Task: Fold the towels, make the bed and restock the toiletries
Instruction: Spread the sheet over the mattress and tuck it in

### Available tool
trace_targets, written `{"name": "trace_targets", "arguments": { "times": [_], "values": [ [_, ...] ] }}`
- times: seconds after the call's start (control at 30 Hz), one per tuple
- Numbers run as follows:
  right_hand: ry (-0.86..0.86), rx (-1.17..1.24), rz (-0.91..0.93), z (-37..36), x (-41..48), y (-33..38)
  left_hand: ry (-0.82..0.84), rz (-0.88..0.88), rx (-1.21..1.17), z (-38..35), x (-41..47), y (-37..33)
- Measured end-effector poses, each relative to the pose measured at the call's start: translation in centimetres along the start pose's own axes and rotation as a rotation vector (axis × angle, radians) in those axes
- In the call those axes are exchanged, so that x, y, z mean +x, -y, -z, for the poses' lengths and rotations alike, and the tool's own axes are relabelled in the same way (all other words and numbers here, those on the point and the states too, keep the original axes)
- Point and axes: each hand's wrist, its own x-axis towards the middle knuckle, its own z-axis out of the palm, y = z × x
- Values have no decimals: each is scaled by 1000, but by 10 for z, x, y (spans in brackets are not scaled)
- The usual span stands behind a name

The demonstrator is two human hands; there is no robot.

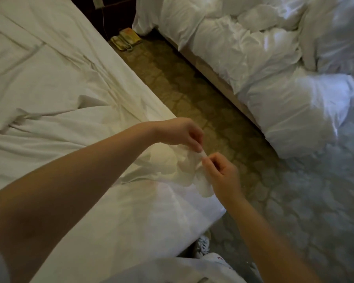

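A near bed [135, 225] fills the left side, with a wrinkled white sheet [49, 82] spread over it. Across a strip of patterned carpet [194, 99], a crumpled duvet [264, 58] is heaped on the second bed. At the near bed's corner, the left hand [180, 131] and the right hand [221, 172] each pinch the sheet's bunched corner, fingertips nearly touching. A telephone [126, 39] lies on the carpet between the beds.
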Motion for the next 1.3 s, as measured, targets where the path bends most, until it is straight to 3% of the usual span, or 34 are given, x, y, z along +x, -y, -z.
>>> {"name": "trace_targets", "arguments": {
  "times": [0.1,0.23,0.37,0.6,0.83,0.97,1.07,1.17,1.3],
  "values": [
    [40,65,-32,-9,-8,-3,-28,12,-11,2,0,-4],
    [26,-130,-110,-14,-12,-23,-30,14,10,7,4,-11],
    [-108,-102,-56,-10,-14,-33,-54,2,-11,3,9,-16],
    [-63,-198,-51,-14,-1,-42,-1,-30,-51,3,10,-18],
    [-111,34,-50,-18,16,-29,43,-27,-60,7,4,-17],
    [-165,104,-62,-13,12,-21,-20,-17,-95,9,5,-12],
    [-248,144,-19,1,-4,-14,-38,-16,31,7,10,-10],
    [-225,161,2,8,-13,-9,-43,-50,102,-3,17,-15],
    [-80,184,-86,5,-19,-20,-51,-55,-7,-1,17,-12]
  ]
}}
